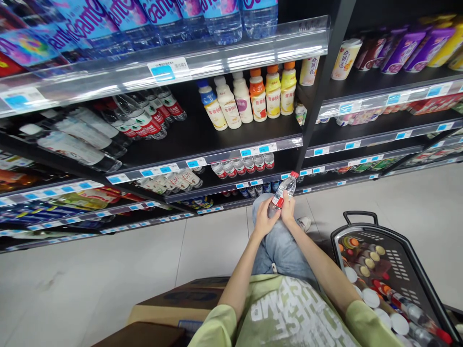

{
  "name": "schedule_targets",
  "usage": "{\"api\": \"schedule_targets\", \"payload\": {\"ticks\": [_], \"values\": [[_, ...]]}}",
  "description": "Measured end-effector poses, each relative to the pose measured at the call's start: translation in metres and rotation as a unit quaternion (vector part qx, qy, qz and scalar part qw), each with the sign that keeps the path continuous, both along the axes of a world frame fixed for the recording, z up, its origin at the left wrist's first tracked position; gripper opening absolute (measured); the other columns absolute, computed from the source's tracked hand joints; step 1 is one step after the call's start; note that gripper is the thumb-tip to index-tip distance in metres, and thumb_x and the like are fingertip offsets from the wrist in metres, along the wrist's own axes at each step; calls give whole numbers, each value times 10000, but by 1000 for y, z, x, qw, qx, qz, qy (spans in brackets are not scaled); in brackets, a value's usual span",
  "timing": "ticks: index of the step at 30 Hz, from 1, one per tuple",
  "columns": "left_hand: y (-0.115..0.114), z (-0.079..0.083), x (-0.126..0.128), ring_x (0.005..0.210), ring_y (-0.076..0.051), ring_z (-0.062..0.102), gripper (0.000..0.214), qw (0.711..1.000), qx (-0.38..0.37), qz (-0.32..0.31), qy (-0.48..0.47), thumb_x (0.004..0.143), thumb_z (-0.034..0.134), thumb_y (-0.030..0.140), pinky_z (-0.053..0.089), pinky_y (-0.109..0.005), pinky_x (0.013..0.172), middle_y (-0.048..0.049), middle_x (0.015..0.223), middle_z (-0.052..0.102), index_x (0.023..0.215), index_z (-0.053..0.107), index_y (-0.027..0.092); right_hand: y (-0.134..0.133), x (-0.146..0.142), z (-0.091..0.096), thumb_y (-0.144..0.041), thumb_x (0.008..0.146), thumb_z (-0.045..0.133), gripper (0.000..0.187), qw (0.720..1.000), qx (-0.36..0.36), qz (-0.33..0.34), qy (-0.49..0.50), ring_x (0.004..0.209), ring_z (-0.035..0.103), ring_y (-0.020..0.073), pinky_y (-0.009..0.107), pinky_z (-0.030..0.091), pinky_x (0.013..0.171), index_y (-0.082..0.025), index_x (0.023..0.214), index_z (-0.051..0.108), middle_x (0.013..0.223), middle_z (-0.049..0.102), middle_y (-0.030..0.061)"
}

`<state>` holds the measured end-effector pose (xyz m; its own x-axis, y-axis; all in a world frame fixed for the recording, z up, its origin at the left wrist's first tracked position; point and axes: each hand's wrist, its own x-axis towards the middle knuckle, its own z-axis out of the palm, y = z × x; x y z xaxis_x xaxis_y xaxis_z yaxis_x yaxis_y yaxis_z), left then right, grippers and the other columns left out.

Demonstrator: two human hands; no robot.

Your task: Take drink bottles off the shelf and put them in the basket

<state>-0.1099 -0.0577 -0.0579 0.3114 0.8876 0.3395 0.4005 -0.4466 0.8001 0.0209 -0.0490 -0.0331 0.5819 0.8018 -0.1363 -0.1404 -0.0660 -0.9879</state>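
A small clear water bottle with a red cap and a red-and-white label is tilted in front of my knees, held between both hands. My left hand wraps round its lower end. Higher up, near the label, my right hand has its fingers closed on the same bottle. Just beyond it, on a low shelf, stands a row of similar red-labelled water bottles.
Shelves ahead hold milk drink bottles, larger water bottles and big blue-labelled bottles. A black shopping basket with drinks stands at my right. Cardboard boxes sit at my left on the tiled floor.
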Motion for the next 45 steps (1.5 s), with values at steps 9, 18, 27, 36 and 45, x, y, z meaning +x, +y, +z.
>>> {"api": "schedule_targets", "payload": {"ticks": [9, 18, 27, 36, 45], "values": [[-2, -1, -1, 1297, -311, 669, 568, 1000, -16, 5, -8, 999, 679, 471, 550, -528, 1115, -169, 1414, 678, 1492, 580, 207, -1, 0, 3, -826, 852, 558, 636, 1000, 0, -5, -4, 744, 608, 213, 342, 500, 766, -199, 779, 633, 742, 680, 34], [-3, 0, -1, 1321, -316, 658, 578, 1000, -27, 8, -13, 993, 674, 485, 538, -546, 1138, -171, 1431, 673, 1491, 584, 206, -1, -1, 4, -803, 864, 554, 616, 1000, 2, -4, 0, 727, 595, 203, 330, 488, 739, -198, 775, 623, 730, 663, 31], [-2, 0, 0, 1297, -307, 673, 571, 999, -27, 7, -27, 975, 701, 457, 557, -528, 1121, -159, 1415, 686, 1479, 598, 210, 0, -1, 1, -782, 869, 554, 592, 1000, 0, 1, 16, 753, 622, 215, 328, 489, 732, -199, 793, 622, 783, 694, 49], [-8, -6, -6, 1340, -306, 663, 594, 996, -62, 39, -59, 937, 737, 422, 546, -519, 1160, -153, 1455, 676, 1477, 611, 210, -9, -2, 2, -662, 813, 723, 467, 997, 33, 61, 35, 963, 695, 265, 380, 538, 890, -217, 952, 699, 1012, 772, 82], [-16, 0, -24, 1339, -334, 629, 551, 999, -43, 10, 16, 930, 710, 398, 518, -560, 1157, -146, 1414, 674, 1447, 625, 230, -24, 18, -2, -688, 725, 827, 505, 989, 57, 106, 83, 807, 638, 205, 338, 542, 814, -211, 831, 699, 816, 724, 18]]}}
